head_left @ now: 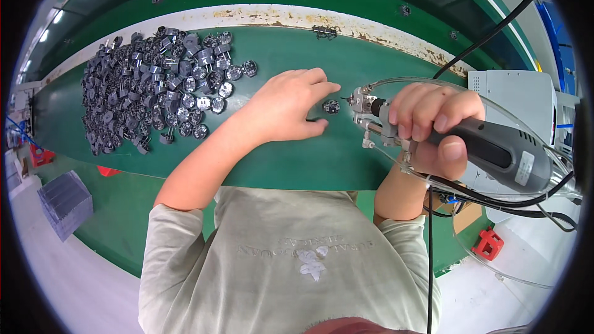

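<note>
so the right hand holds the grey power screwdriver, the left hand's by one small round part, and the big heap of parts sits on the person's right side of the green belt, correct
Not quite: the head view shows the big heap of small dark grey round metal parts on the person's left side of the green belt, not the right. The rest holds: the right hand holds the grey power screwdriver, and the left hand is by one small round part.

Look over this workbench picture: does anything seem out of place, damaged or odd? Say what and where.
The pale strip along the green table's far edge looks worn, with brown rust-like blotches. A few small grey parts lie scattered there, away from the main pile. Nothing else stands out.
</note>
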Demonstrator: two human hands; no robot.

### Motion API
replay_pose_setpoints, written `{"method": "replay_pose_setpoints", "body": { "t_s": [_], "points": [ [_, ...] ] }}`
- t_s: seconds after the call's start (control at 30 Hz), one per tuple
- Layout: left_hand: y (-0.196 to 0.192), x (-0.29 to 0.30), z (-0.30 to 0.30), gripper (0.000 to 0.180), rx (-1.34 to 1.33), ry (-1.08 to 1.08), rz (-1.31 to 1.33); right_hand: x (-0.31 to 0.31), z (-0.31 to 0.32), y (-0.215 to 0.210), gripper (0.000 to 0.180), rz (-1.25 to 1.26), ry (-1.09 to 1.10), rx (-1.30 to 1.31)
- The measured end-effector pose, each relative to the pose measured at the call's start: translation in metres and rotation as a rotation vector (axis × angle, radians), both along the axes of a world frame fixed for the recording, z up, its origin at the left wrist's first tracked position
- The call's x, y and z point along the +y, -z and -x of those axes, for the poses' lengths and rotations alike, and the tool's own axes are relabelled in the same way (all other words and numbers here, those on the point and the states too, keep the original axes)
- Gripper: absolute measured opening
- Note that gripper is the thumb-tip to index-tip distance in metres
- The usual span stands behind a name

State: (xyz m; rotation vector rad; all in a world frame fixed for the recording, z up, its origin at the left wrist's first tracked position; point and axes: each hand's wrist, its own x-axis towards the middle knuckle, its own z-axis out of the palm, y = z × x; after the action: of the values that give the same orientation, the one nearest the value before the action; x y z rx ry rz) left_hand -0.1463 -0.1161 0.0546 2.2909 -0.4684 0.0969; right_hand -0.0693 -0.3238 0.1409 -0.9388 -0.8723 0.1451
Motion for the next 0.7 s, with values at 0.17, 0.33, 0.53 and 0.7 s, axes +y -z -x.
{"method": "replay_pose_setpoints", "body": {
  "t_s": [0.17, 0.33, 0.53, 0.7],
  "points": [
    [0.01, 0.002, -0.002, 0.033, -0.05, 0.038, -0.023, 0.0, 0.0, -0.002, 0.037, 0.013, -0.007, 0.012],
    [0.016, 0.005, -0.004, 0.032, -0.016, 0.012, 0.063, 0.007, 0.006, 0.002, 0.038, 0.034, 0.028, 0.009],
    [0.016, 0.008, -0.004, 0.034, 0.036, 0.025, 0.1, 0.015, 0.012, 0.005, 0.041, 0.058, 0.078, 0.019],
    [0.016, 0.009, -0.004, 0.035, 0.058, 0.029, 0.099, 0.016, 0.011, 0.006, 0.043, 0.056, 0.08, -0.009]
  ]
}}
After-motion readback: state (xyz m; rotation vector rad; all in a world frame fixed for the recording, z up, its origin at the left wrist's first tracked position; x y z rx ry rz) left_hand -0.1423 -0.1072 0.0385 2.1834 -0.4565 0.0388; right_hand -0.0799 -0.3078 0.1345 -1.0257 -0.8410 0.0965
